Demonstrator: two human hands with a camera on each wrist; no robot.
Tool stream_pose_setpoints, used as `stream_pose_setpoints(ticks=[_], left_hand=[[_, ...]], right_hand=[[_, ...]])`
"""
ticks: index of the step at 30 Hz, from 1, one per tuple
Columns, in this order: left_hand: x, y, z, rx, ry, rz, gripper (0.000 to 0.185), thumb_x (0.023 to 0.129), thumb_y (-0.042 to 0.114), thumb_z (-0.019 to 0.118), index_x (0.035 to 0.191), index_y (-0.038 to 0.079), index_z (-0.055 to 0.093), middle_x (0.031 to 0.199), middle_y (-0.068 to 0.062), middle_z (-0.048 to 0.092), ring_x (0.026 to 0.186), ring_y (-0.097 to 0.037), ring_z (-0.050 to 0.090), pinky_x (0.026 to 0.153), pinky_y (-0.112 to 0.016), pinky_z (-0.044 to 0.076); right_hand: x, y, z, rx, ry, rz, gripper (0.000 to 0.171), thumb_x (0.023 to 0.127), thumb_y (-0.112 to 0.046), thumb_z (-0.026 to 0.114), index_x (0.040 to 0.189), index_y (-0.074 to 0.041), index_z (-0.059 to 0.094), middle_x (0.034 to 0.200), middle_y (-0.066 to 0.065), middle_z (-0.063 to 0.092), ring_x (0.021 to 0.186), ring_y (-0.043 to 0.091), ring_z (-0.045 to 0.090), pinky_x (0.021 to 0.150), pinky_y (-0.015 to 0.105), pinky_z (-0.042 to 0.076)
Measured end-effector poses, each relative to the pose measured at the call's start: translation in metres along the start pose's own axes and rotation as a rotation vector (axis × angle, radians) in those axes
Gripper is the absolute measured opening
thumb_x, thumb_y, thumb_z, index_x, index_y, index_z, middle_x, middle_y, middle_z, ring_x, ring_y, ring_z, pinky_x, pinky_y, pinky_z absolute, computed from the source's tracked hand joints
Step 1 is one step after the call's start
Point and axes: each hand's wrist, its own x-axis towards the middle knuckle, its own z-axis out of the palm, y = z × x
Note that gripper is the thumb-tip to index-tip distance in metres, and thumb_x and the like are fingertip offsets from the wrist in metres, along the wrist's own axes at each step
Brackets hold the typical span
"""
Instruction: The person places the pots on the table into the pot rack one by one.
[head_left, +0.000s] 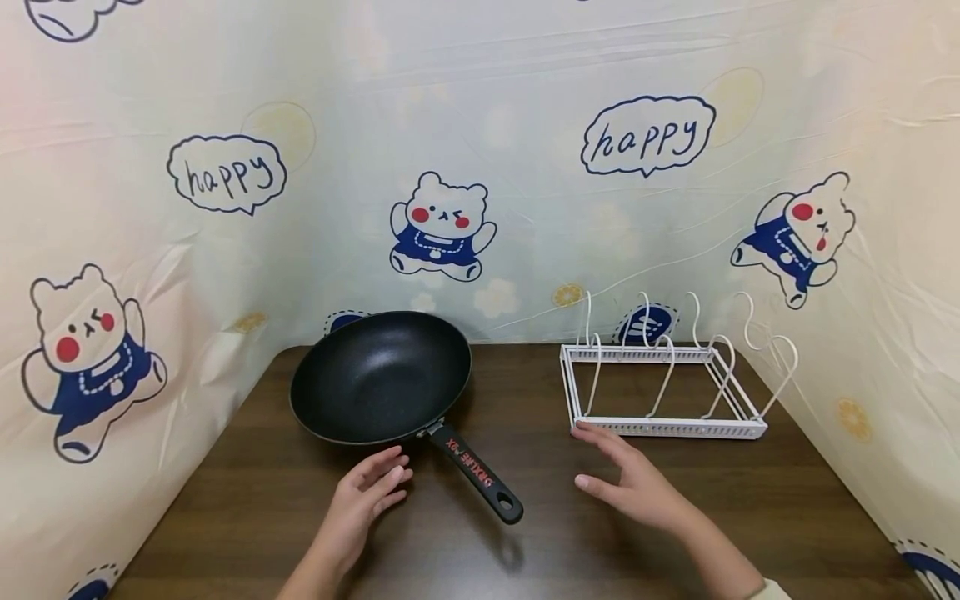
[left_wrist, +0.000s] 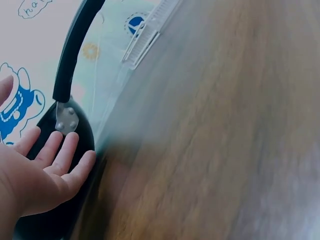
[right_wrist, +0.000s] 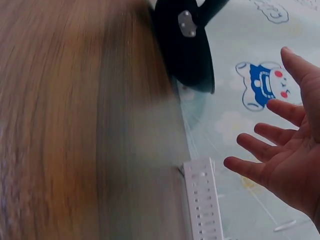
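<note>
Black pan (head_left: 381,375) on wooden table (head_left: 525,533), handle (head_left: 476,472) pointing forward. White rack (head_left: 660,392) right of pan. Left hand (head_left: 367,496) beside handle, fingers relaxed, holding nothing. Right hand (head_left: 633,479) between handle and rack, fingers spread, empty.

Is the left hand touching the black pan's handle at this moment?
Apart. The head view shows bare table between the left hand and the pan's handle; its fingers are open and hold nothing. The left wrist view also shows the fingers short of the handle.
</note>
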Motion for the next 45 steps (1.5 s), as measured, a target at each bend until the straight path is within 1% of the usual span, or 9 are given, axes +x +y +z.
stream_pose_setpoints(ticks=[9,13,19,22,26,31,37,41,45], left_hand=[[0.003,-0.004,0.011,-0.196,-0.106,-0.096,0.056,0.098,0.014,0.059,0.142,-0.010,0.034,0.130,-0.021,0.053,0.121,-0.037,0.053,0.096,-0.052,0.047],[0.004,-0.004,0.016,-0.275,-0.178,-0.146,0.058,0.101,0.016,0.053,0.147,-0.004,0.025,0.134,-0.019,0.050,0.121,-0.034,0.052,0.098,-0.054,0.044],[0.006,-0.004,0.024,-0.400,-0.215,-0.211,0.061,0.103,0.016,0.049,0.153,0.005,0.015,0.140,-0.022,0.043,0.126,-0.036,0.049,0.101,-0.056,0.041],[0.009,-0.005,0.027,-0.421,-0.241,-0.219,0.063,0.103,0.017,0.049,0.153,0.006,0.013,0.143,-0.024,0.039,0.132,-0.041,0.041,0.102,-0.057,0.040],[0.013,-0.007,0.030,-0.430,-0.266,-0.219,0.066,0.102,0.017,0.051,0.154,0.006,0.011,0.145,-0.024,0.038,0.134,-0.042,0.037,0.102,-0.057,0.040],[0.019,-0.010,0.034,-0.469,-0.278,-0.217,0.066,0.101,0.014,0.053,0.152,0.006,0.011,0.140,-0.019,0.046,0.127,-0.037,0.047,0.102,-0.058,0.039],[0.026,-0.014,0.041,-0.506,-0.281,-0.205,0.058,0.102,0.011,0.049,0.150,0.007,0.016,0.132,-0.011,0.052,0.121,-0.033,0.052,0.101,-0.058,0.040],[0.027,-0.015,0.046,-0.536,-0.240,-0.203,0.056,0.101,0.008,0.050,0.147,0.008,0.019,0.129,-0.009,0.055,0.119,-0.032,0.054,0.101,-0.057,0.041],[0.028,-0.014,0.051,-0.577,-0.178,-0.199,0.053,0.099,0.005,0.051,0.143,0.009,0.023,0.123,-0.009,0.057,0.112,-0.028,0.059,0.097,-0.049,0.047]], right_hand=[[0.012,-0.006,0.018,0.176,-0.106,-0.008,0.045,0.091,-0.015,0.070,0.133,-0.007,0.055,0.136,0.015,0.055,0.124,0.032,0.052,0.095,0.046,0.048],[0.017,-0.010,0.026,0.248,-0.151,-0.005,0.042,0.093,-0.015,0.067,0.132,-0.004,0.055,0.132,0.013,0.057,0.117,0.034,0.057,0.096,0.045,0.048],[0.024,-0.016,0.035,0.358,-0.200,0.043,0.040,0.095,-0.016,0.065,0.131,-0.001,0.055,0.129,0.013,0.059,0.115,0.040,0.056,0.095,0.051,0.047],[0.027,-0.018,0.040,0.408,-0.235,0.082,0.040,0.096,-0.018,0.064,0.131,-0.002,0.055,0.127,0.015,0.060,0.114,0.042,0.057,0.094,0.052,0.047],[0.031,-0.018,0.047,0.478,-0.282,0.142,0.039,0.097,-0.019,0.061,0.132,-0.003,0.055,0.128,0.019,0.059,0.114,0.041,0.058,0.093,0.042,0.050],[0.035,-0.019,0.060,0.737,-0.355,0.246,0.043,0.098,-0.013,0.059,0.134,0.008,0.049,0.134,0.031,0.049,0.115,0.040,0.057,0.089,0.041,0.053],[0.038,-0.023,0.075,1.081,-0.419,0.404,0.050,0.099,-0.013,0.056,0.139,0.012,0.040,0.132,0.026,0.053,0.108,0.027,0.063,0.084,0.035,0.055],[0.037,-0.024,0.084,1.336,-0.474,0.413,0.051,0.100,-0.008,0.052,0.143,0.012,0.032,0.131,0.026,0.054,0.110,0.033,0.063,0.087,0.041,0.054],[0.036,-0.026,0.091,1.520,-0.529,0.401,0.050,0.101,-0.006,0.047,0.146,0.009,0.029,0.137,0.025,0.050,0.114,0.033,0.062,0.089,0.042,0.053]])
